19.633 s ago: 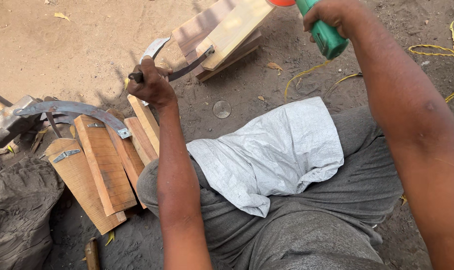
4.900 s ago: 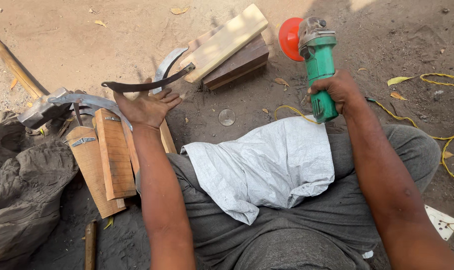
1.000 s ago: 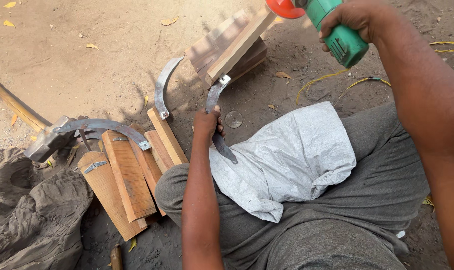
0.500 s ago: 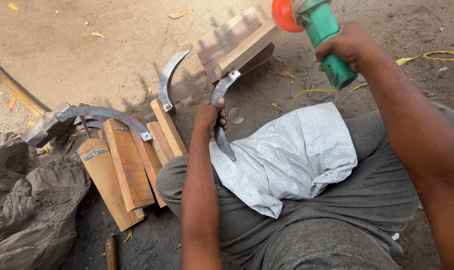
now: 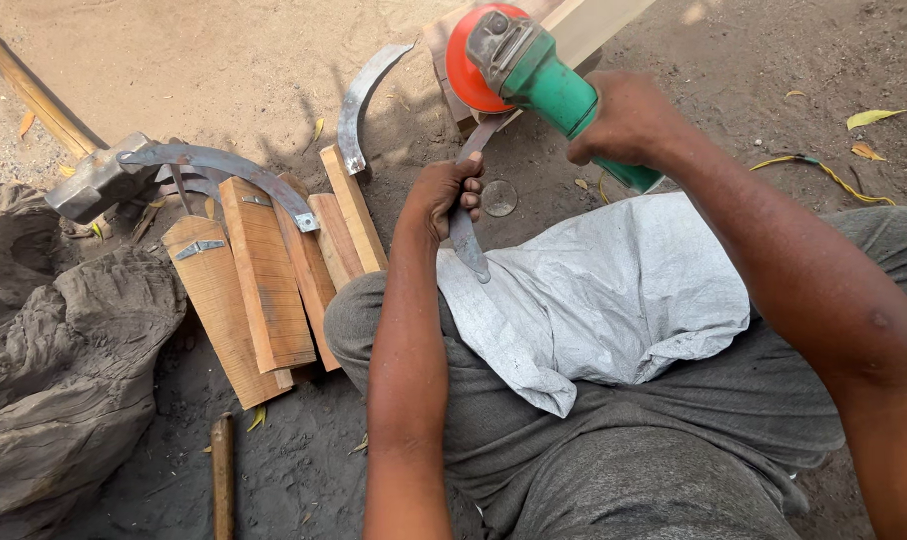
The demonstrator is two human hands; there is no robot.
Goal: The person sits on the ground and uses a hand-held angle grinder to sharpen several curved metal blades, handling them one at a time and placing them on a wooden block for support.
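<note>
Head view: left hand gripping curved metal blade tight, blade lying over knee on white woven sack, tip pointing up toward orange guard. Right hand wrapping closed around green angle grinder, disc hovering just beside blade's upper end, contact unclear. Risk: bare fingers sitting near disc, so slip or kickback likely cutting them; sparks possibly scorching sack. Second blade lying on sand beside wooden blocks.
</note>
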